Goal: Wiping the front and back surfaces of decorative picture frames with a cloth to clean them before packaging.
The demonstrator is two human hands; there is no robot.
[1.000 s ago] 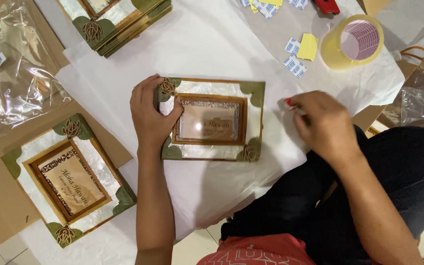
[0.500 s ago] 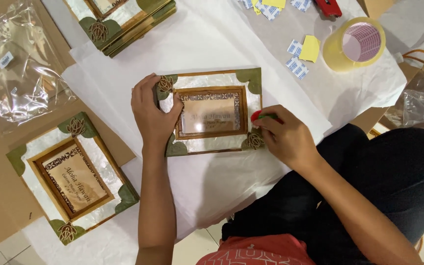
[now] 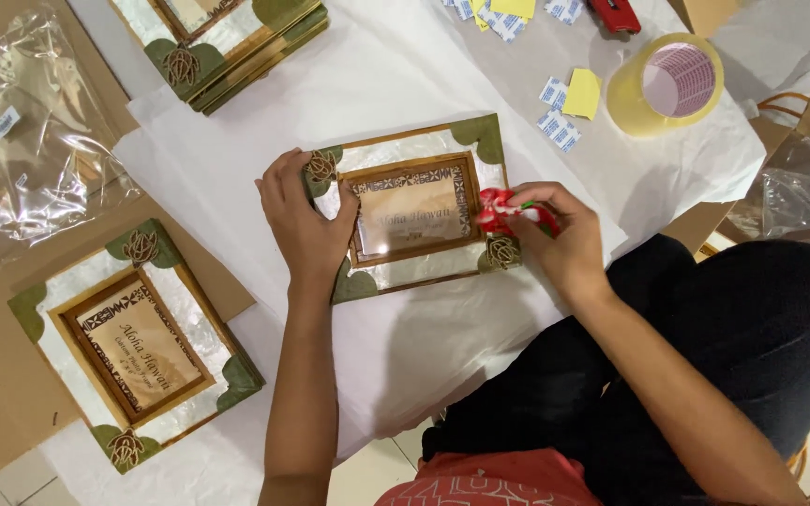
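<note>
A rectangular picture frame (image 3: 416,150) with pale shell border, green corners and small wooden turtles lies on white tissue paper (image 3: 396,75). My left hand (image 3: 304,223) presses down on its left side, fingers over the upper left turtle. My right hand (image 3: 555,234) rests on the frame's right edge and pinches a small red flower-like piece (image 3: 493,213) against it.
A matching frame (image 3: 133,342) lies at the lower left on brown cardboard. More frames are stacked at the top (image 3: 227,42). A tape roll (image 3: 663,84), small sticker pads (image 3: 560,117) and clear plastic bags (image 3: 35,173) lie around. My dark-trousered leg (image 3: 733,365) is at right.
My right hand came in from the right onto the frame's right edge, now holding the red piece there. The frame shifted slightly and tilted; my left hand stayed on it.
</note>
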